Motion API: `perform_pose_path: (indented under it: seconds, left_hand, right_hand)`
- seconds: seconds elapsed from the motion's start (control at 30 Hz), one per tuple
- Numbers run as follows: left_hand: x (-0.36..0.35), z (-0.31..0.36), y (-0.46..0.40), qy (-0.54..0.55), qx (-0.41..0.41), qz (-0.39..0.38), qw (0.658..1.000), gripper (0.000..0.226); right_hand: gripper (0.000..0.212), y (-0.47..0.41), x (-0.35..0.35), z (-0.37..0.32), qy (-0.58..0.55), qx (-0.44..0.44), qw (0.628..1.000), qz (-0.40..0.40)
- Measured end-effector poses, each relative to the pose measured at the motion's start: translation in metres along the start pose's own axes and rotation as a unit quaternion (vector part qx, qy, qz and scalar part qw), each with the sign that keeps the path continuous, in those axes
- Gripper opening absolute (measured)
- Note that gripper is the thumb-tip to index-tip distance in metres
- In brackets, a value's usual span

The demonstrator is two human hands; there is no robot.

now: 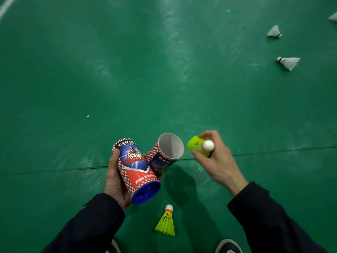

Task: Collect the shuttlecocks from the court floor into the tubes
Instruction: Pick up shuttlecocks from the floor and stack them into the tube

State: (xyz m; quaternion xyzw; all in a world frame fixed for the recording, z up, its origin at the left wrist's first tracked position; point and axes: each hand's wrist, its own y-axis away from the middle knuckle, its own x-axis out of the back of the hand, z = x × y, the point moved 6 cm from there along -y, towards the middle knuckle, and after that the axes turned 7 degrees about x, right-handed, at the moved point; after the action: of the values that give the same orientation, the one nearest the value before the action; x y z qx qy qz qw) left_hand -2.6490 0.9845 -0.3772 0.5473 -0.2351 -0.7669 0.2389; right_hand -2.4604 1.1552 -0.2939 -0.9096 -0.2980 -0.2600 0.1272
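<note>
My left hand (114, 179) grips two red and blue printed shuttlecock tubes together. The nearer tube (135, 167) has a blue cap on its end towards me. The second tube (166, 152) points its open white mouth up and away. My right hand (217, 157) holds a yellow shuttlecock (199, 146) just right of that open mouth, its white cork facing me. Another yellow shuttlecock (166, 221) lies on the green court floor (127, 70) between my arms. Two white feather shuttlecocks (274, 31) (290, 62) lie at the far right, a third (333, 16) at the frame's edge.
My shoes (228, 246) show at the bottom edge. A seam in the floor mat (54, 170) runs across the view under my hands. A white court line (5, 6) crosses the top left corner. Small white scraps (88, 116) lie on the floor.
</note>
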Motion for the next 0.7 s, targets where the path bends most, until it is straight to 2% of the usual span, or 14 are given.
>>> perform_pose_path:
  seconds: [0.07, 0.13, 0.2, 0.3, 0.43, 0.53, 0.57, 0.6, 0.67, 0.7]
  left_hand:
    - [0.002, 0.001, -0.001, -0.019, -0.01, 0.005, 1.0, 0.073]
    - [0.001, 0.001, -0.002, -0.034, -0.013, 0.015, 0.999, 0.074]
    - [0.0, -0.001, -0.002, -0.04, -0.006, 0.016, 0.999, 0.073]
    - [-0.002, -0.004, -0.002, -0.039, 0.001, 0.013, 0.999, 0.074]
    - [0.001, -0.002, -0.002, -0.023, -0.004, 0.002, 1.0, 0.084]
    - [0.005, -0.003, -0.002, -0.023, -0.001, -0.002, 1.0, 0.076]
    - [0.007, -0.003, -0.002, -0.022, -0.004, 0.001, 1.0, 0.073]
    - [0.011, -0.002, -0.001, -0.019, -0.01, 0.003, 1.0, 0.071]
    - [0.017, 0.002, 0.0, -0.004, -0.022, 0.011, 1.0, 0.068]
    - [0.019, 0.005, 0.0, 0.006, -0.026, 0.016, 1.0, 0.068]
  right_hand:
    - [0.038, -0.012, 0.021, -0.042, 0.095, 0.085, 0.992, 0.01]
    - [0.047, -0.015, 0.025, -0.075, 0.247, 0.165, 0.954, -0.03]
    - [0.055, -0.016, 0.016, -0.092, 0.355, 0.178, 0.914, -0.084]
    - [0.064, -0.011, -0.004, -0.103, 0.396, 0.196, 0.886, -0.141]
    - [0.067, -0.004, -0.016, -0.104, 0.307, 0.218, 0.905, -0.198]
    - [0.056, 0.002, -0.016, -0.109, 0.124, 0.236, 0.941, -0.21]
    - [0.049, 0.0, -0.011, -0.11, 0.054, 0.239, 0.955, -0.167]
    - [0.04, -0.003, 0.0, -0.106, -0.019, 0.228, 0.969, -0.088]
    - [0.019, -0.004, 0.017, -0.078, -0.147, 0.135, 0.976, 0.087]
    - [0.01, 0.0, 0.017, -0.059, -0.142, 0.086, 0.977, 0.131]
